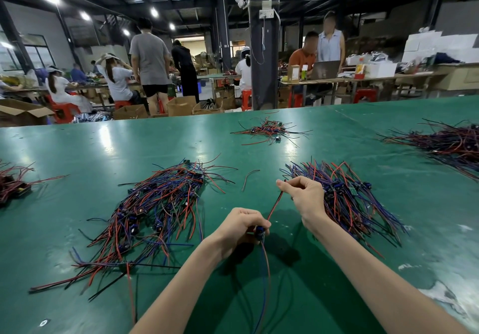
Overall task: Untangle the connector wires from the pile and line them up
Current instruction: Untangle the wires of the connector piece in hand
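My left hand (241, 226) pinches the small blue connector end of one connector wire (275, 205) just above the green table (103, 152). My right hand (303, 196) pinches the far end of its red and black leads, so they run taut between the two hands. More leads of this wire hang down from my left hand toward me. A tangled pile of red, blue and black wires (150, 212) lies to the left of my hands. A fanned, more ordered bunch of wires (344, 193) lies to the right, partly behind my right hand.
A smaller wire pile (269, 130) lies at the table's far middle and a large one (451, 142) at the far right. Another bunch (11, 184) sits at the left edge. One loose grey wire (248, 178) lies between the two near piles. People work at benches beyond the table.
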